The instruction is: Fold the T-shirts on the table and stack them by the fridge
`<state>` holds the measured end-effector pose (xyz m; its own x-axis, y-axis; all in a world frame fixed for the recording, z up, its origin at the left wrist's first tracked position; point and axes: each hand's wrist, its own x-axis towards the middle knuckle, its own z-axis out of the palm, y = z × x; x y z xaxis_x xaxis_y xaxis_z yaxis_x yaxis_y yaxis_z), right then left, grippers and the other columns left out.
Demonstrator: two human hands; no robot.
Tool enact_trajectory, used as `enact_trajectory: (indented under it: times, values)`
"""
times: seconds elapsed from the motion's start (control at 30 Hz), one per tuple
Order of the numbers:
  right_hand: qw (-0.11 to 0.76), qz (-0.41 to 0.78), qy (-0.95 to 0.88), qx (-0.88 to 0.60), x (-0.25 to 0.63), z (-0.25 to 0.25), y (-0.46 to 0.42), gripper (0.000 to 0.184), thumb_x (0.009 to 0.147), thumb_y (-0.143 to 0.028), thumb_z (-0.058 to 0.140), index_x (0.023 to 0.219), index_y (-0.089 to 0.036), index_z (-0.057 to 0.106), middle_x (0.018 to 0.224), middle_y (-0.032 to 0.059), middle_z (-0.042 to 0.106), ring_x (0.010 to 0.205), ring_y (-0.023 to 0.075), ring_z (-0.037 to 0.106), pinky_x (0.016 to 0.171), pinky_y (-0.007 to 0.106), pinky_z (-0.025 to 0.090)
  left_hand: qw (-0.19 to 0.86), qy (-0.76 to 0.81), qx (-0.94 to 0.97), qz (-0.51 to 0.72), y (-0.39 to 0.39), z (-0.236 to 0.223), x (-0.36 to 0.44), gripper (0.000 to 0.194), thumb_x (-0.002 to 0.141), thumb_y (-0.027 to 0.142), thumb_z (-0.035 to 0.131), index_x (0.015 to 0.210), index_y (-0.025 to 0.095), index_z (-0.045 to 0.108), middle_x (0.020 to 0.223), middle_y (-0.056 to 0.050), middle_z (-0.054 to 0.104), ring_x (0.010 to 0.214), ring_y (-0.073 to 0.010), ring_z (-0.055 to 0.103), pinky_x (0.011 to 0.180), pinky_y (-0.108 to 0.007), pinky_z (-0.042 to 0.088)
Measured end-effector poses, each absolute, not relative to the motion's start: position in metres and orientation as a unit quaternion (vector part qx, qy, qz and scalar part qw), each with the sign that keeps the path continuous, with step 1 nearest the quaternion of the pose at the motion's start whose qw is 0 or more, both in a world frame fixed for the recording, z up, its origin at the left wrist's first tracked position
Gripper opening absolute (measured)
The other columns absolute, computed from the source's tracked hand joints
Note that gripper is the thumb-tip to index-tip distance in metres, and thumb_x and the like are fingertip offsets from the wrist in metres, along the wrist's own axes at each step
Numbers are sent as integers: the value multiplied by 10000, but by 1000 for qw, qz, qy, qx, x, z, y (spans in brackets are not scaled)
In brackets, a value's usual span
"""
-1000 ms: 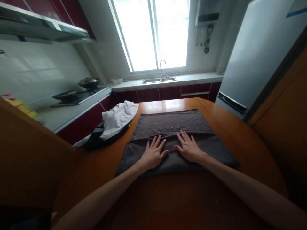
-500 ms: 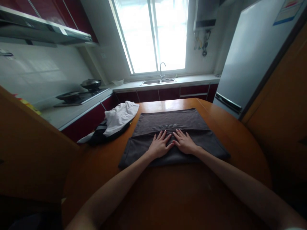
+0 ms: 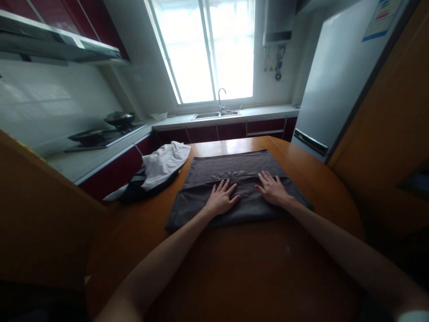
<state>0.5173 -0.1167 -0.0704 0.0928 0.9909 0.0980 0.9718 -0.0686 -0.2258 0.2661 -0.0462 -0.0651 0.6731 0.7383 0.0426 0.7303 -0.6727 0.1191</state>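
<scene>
A dark grey cloth (image 3: 234, 167) lies spread on the round wooden table (image 3: 254, 268), its near part folded over the far part. My left hand (image 3: 222, 197) rests flat on the folded layer near its middle, fingers spread. My right hand (image 3: 272, 188) lies flat on the same layer further right, fingers stretched out along the fold edge. Neither hand holds anything.
A heap of white and black clothes (image 3: 157, 172) hangs over the table's left edge. Behind stand a counter with a stove and pans (image 3: 103, 132), a sink (image 3: 216, 114) under the window, and a fridge (image 3: 331, 85) on the right.
My right hand has slid to the right along the fold, away from my left hand, which stays near the cloth's middle. The view has shifted slightly.
</scene>
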Motion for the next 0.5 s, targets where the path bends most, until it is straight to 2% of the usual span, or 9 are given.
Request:
enact_trajectory:
  times: [0.13,0.23,0.4,0.5]
  values:
    - [135,72,-656,-739,538,-77,-125,713,1028,-573,245,1600,-148,254,1675,135,179,1550,263,142,1227,550,145,55,402,913,41,-46,-64,267,759,952,755,255,1585,339,306,1687,-51,133,1557,-310,94,1224,-595,110]
    - [159,52,-631,-758,543,-77,-124,718,1030,-577,213,1594,-137,269,1671,145,188,1549,274,146,1221,578,137,60,403,913,40,-46,-63,267,761,952,753,263,1586,335,305,1687,-51,130,1556,-315,92,1223,-600,109]
    - [129,35,-596,-792,551,-79,-125,694,1033,-546,242,1569,-115,331,1652,176,241,1537,292,191,1225,548,135,66,396,914,52,-47,-61,265,716,974,713,277,1575,328,333,1685,-42,159,1558,-299,99,1230,-580,120]
    - [141,14,-591,-794,554,-81,-126,672,1035,-523,255,1559,-113,352,1649,176,255,1535,290,198,1223,533,158,75,396,913,66,-46,-63,263,676,995,672,283,1566,316,353,1680,-38,193,1559,-285,97,1231,-571,134]
